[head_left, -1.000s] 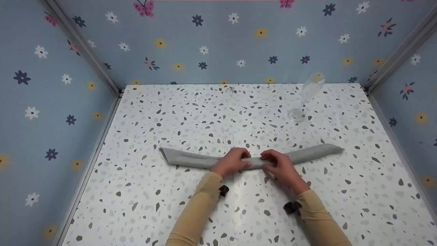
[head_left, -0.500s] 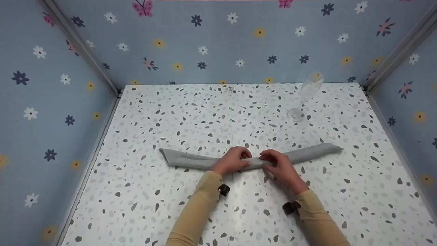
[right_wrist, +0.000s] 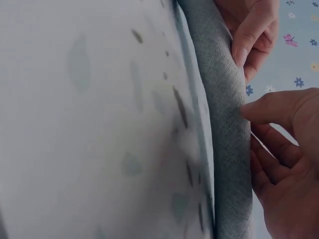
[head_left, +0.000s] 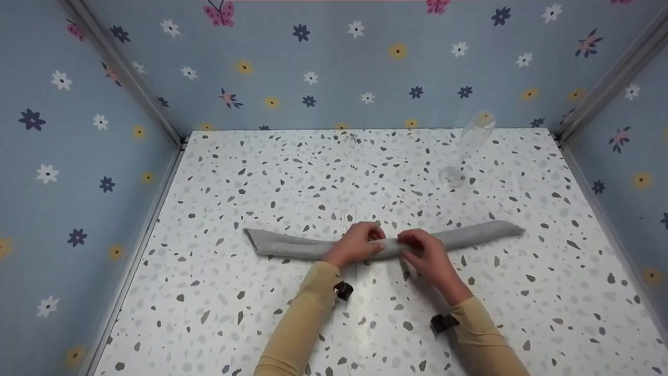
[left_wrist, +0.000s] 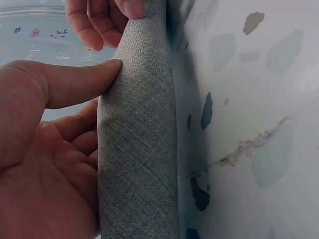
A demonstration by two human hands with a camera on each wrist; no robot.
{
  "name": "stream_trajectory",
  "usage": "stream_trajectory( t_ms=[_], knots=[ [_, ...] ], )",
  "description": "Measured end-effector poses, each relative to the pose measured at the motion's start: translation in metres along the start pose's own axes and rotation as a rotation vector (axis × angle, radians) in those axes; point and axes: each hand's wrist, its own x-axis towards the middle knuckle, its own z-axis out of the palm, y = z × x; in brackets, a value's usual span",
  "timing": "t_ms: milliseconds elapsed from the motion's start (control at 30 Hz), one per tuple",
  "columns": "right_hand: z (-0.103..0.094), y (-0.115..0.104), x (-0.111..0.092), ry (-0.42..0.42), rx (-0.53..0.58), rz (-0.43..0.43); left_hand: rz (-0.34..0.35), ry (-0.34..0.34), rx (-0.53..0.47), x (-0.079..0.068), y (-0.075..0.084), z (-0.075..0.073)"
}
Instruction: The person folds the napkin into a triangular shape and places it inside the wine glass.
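A grey cloth napkin [head_left: 472, 235], rolled into a long narrow tube, lies across the table with its middle bowed toward the near side. Just left of its middle, my left hand [head_left: 355, 245] holds the roll with the thumb on the near side and fingers over the far side. My right hand [head_left: 432, 261] pinches the roll a short way to the right, fingers bent over it. In the left wrist view, the left thumb [left_wrist: 84, 82] presses the woven cloth [left_wrist: 139, 149]. The right thumb [right_wrist: 269, 107] touches the roll's edge in the right wrist view.
A clear stemmed glass [head_left: 476, 133] stands at the back right of the speckled white table [head_left: 292, 183]. Blue flower-patterned panels [head_left: 334, 62] with metal corner posts enclose the back and both sides.
Both hands stay at the middle of the rolled napkin. The right wrist has shifted slightly toward the near side, and the roll's middle has moved slightly away from me.
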Motion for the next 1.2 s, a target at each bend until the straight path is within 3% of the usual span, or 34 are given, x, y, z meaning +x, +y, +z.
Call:
stream_trajectory(
  t_ms=[233,500,700,833,1067,1200],
  knots=[
    [0.001,-0.02,-0.008,0.11,-0.055,-0.065,0.017,0.044,-0.051,-0.001,0.003,-0.006],
    [-0.006,-0.038,-0.005,0.075,-0.102,-0.128,0.016,0.156,-0.155,0.0,0.022,-0.02],
    [-0.014,-0.052,0.005,0.059,-0.058,-0.211,0.112,0.24,-0.253,-0.003,0.038,-0.027],
    [-0.022,-0.077,0.012,0.081,0.01,-0.239,0.188,0.306,-0.335,-0.006,0.05,-0.029],
    [-0.037,-0.117,0.023,0.098,0.133,-0.169,0.299,0.408,-0.452,-0.023,0.097,-0.04],
    [-0.041,-0.124,0.032,0.132,0.231,-0.157,0.356,0.451,-0.499,-0.023,0.11,-0.042]
  ],
)
